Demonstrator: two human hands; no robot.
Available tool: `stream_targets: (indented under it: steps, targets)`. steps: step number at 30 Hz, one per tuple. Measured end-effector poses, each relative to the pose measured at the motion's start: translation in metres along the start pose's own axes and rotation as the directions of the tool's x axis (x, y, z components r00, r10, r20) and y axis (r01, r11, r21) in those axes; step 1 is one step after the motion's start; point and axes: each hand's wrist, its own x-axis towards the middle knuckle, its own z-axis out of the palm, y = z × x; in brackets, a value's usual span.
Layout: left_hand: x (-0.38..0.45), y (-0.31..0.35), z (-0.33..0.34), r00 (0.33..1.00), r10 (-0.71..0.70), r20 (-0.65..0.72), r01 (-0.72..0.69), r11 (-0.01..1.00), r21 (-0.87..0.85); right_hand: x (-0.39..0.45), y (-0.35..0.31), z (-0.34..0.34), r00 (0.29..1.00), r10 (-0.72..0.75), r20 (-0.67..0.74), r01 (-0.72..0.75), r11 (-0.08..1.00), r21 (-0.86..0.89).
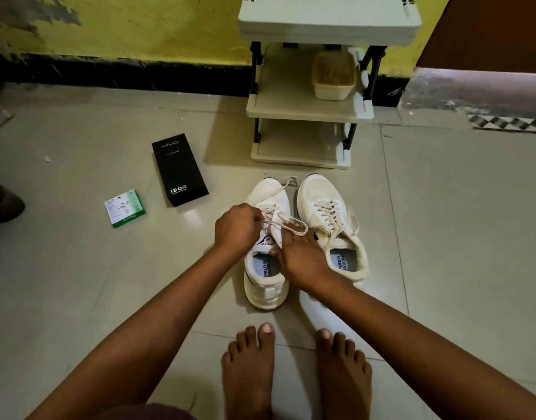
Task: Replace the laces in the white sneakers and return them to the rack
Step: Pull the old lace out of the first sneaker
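The fingers of the left hand are curled tight around the lace of the left sneaker, pinching it just above the tongue. The fingers of the right hand lie nearly straight across the same shoe, fingertips inside a loop of that lace and the thumb resting at the collar opening; they press rather than clench. The loop runs from the left fingers across to the right fingertips, and a loose end trails beyond both hands toward the toe.

Just to the right of the right fingers stands the right sneaker, fully laced, touching or nearly touching its mate, its lace ends hanging loose down its outer side. Beyond the fingers, past the toes of both shoes, is the white rack against the wall, with a cream tub on its middle shelf. Well to the left of the left fingers, a black phone box and a small green packet lie on the tiled floor. Nearer than the hands, two bare feet stand on the tiles.
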Motion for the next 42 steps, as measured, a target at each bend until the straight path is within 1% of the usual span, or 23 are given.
stream_targets:
  steps: [2, 3, 5, 6, 7, 8, 9, 11, 13, 14, 16, 18, 20, 24, 26, 28, 30, 32, 36, 37, 39, 41, 42]
  targets:
    - [0.0, 0.003, 0.001, 0.998, 0.02, -0.055, -0.019, 0.999, 0.028, 0.0, 0.0, 0.0, 1.0, 0.004, 0.006, -0.004, 1.0, 0.004]
    - [0.001, 0.003, -0.001, 0.998, 0.02, -0.061, -0.022, 0.999, -0.039, 0.0, 0.0, 0.0, 1.0, 0.006, 0.013, -0.006, 1.0, 0.0]
    - [0.004, 0.007, -0.009, 0.999, 0.026, -0.019, -0.031, 0.936, -0.352, 0.001, 0.0, 0.001, 0.999, 0.011, 0.03, -0.011, 1.0, -0.007]
    - [0.005, 0.009, -0.015, 0.999, 0.032, 0.009, -0.023, 0.85, -0.526, 0.001, 0.0, 0.002, 0.999, 0.013, 0.035, -0.012, 1.0, -0.008]
    - [0.004, 0.012, -0.021, 0.999, 0.034, 0.005, -0.022, 0.762, -0.647, 0.001, 0.001, 0.002, 0.999, 0.013, 0.036, -0.012, 1.0, -0.009]
    - [0.004, 0.014, -0.024, 0.999, 0.025, -0.034, -0.042, 0.716, -0.697, 0.001, 0.0, 0.002, 0.999, 0.011, 0.035, -0.011, 1.0, -0.01]
    - [0.004, 0.013, -0.024, 0.997, 0.014, -0.079, -0.065, 0.718, -0.693, 0.001, 0.0, 0.002, 0.999, 0.01, 0.037, -0.01, 1.0, -0.009]
    - [0.007, 0.008, -0.02, 0.994, 0.039, -0.102, -0.089, 0.823, -0.561, 0.0, 0.0, 0.001, 0.999, 0.012, 0.039, -0.012, 1.0, -0.006]
    - [0.008, 0.002, -0.009, 0.993, 0.117, 0.02, -0.108, 0.958, -0.264, 0.001, -0.001, 0.001, 0.999, 0.018, 0.044, -0.018, 1.0, -0.006]
    - [0.008, 0.0, -0.004, 0.992, 0.111, 0.067, -0.101, 0.986, -0.132, 0.001, -0.001, 0.001, 0.999, 0.021, 0.047, -0.021, 1.0, -0.007]
    - [0.003, -0.002, 0.004, 0.998, 0.05, 0.044, -0.048, 0.998, -0.026, 0.001, -0.001, 0.001, 0.998, 0.027, 0.05, -0.027, 1.0, -0.009]
    - [0.003, -0.003, 0.007, 0.999, 0.03, -0.03, -0.031, 0.998, -0.05, 0.001, -0.001, 0.001, 0.998, 0.027, 0.048, -0.027, 1.0, -0.011]
    - [0.004, -0.002, 0.002, 0.997, 0.045, -0.062, -0.055, 0.983, -0.174, 0.001, -0.001, 0.001, 0.998, 0.026, 0.051, -0.025, 1.0, -0.009]
    - [0.004, 0.007, -0.018, 0.992, 0.071, -0.105, -0.117, 0.835, -0.538, 0.002, 0.0, 0.0, 0.999, 0.014, 0.051, -0.014, 1.0, 0.0]
    - [0.003, 0.008, -0.021, 0.992, 0.049, -0.116, -0.111, 0.779, -0.617, 0.001, -0.001, 0.0, 0.999, 0.011, 0.042, -0.012, 1.0, 0.006]
    - [0.006, 0.002, -0.018, 0.99, 0.104, -0.093, -0.137, 0.846, -0.515, 0.001, -0.001, 0.0, 0.999, 0.012, 0.034, -0.013, 1.0, 0.013]
    - [0.008, -0.005, -0.01, 0.984, 0.178, 0.013, -0.168, 0.949, -0.266, 0.002, -0.001, 0.0, 0.999, 0.017, 0.034, -0.017, 1.0, 0.01]
    - [0.007, -0.008, -0.002, 0.989, 0.137, 0.056, -0.13, 0.986, -0.1, 0.002, -0.001, 0.0, 0.999, 0.019, 0.039, -0.02, 1.0, 0.009]
    - [0.008, -0.004, 0.0, 0.998, 0.062, -0.017, -0.062, 0.998, -0.03, 0.0, -0.001, -0.001, 0.999, 0.012, 0.032, -0.012, 1.0, 0.018]
    - [0.01, -0.004, -0.003, 0.998, 0.056, -0.012, -0.057, 0.995, -0.079, 0.0, -0.001, -0.001, 0.999, 0.008, 0.033, -0.009, 1.0, 0.018]
    - [0.013, -0.003, -0.011, 0.997, 0.077, 0.013, -0.068, 0.94, -0.335, 0.001, 0.0, 0.0, 0.999, 0.004, 0.034, -0.004, 1.0, 0.016]
    - [0.006, 0.004, -0.025, 0.994, 0.102, 0.049, -0.043, 0.74, -0.671, 0.002, 0.001, 0.001, 0.999, 0.002, 0.035, -0.002, 1.0, 0.018]
    - [0.003, 0.006, -0.029, 0.994, 0.101, 0.037, -0.037, 0.641, -0.767, 0.002, 0.001, 0.002, 0.999, 0.0, 0.035, 0.0, 1.0, 0.021]
